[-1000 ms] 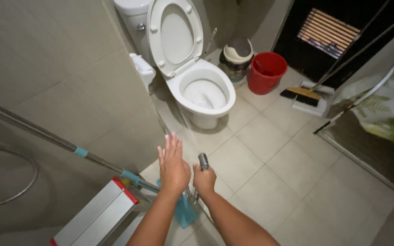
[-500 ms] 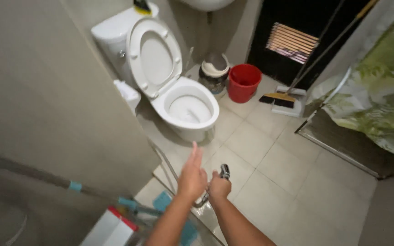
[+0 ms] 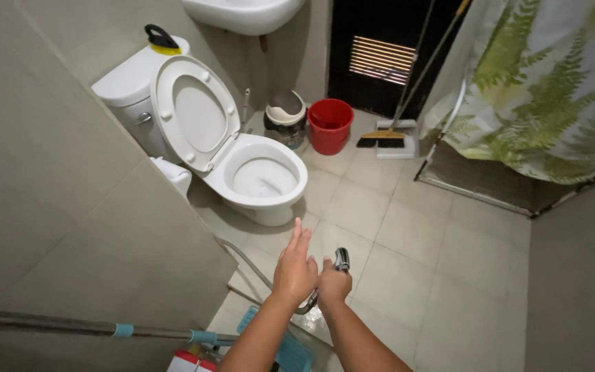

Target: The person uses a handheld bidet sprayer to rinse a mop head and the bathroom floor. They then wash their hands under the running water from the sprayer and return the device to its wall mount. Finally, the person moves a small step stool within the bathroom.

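Observation:
My right hand grips a chrome hand-held sprayer whose nozzle points ahead toward the floor in front of the toilet. A grey hose runs from it back along the wall to the left. My left hand is right beside it, fingers straight and together, holding nothing. Ahead stands a white toilet with its seat and lid raised against the tank.
A small lidded bin and a red bucket stand beyond the toilet. A broom leans by the dark door. A fern-patterned shower curtain hangs at right. A mop handle crosses at lower left. A sink is overhead.
The view has swung up and right, so the toilet now sits further left. My hands stay together on the sprayer, left fingers straightening and closing up.

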